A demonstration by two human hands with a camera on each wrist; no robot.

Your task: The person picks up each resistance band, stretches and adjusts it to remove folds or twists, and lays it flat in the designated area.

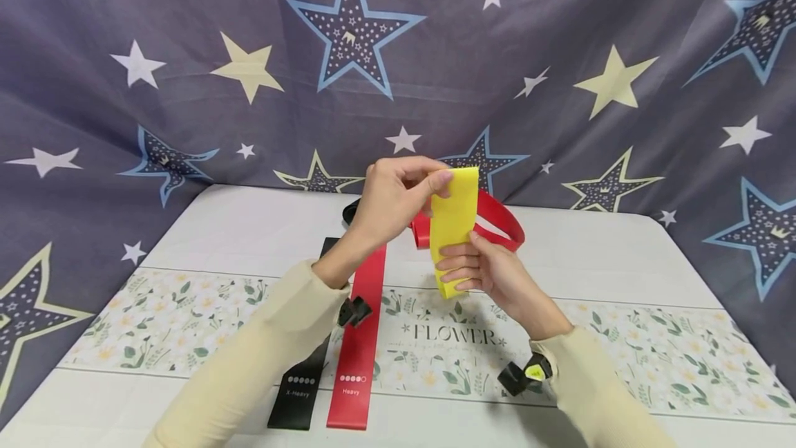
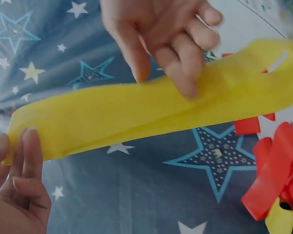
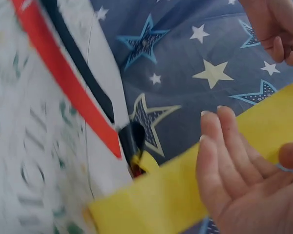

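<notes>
A yellow band [image 1: 454,216] hangs upright above the table, its top end pinched by my left hand [image 1: 398,199]. Lower down, my right hand [image 1: 497,275] rests its nearly straight fingers along the band. In the left wrist view the left hand [image 2: 24,180] grips one end of the yellow band [image 2: 112,114], and the right hand [image 2: 168,39] lies against its middle. The right wrist view shows the right hand [image 3: 254,185] with extended fingers beside the band [image 3: 156,200]; part of the left hand [image 3: 281,29] appears at upper right.
Flat on the table [image 1: 186,393] lie a black band [image 1: 297,396] marked X-Heavy and a red band [image 1: 357,337] marked Heavy. Behind the hands are a looped red band [image 1: 510,223] and a black loop [image 1: 351,211]. A star-patterned cloth [image 1: 249,123] stands at the back.
</notes>
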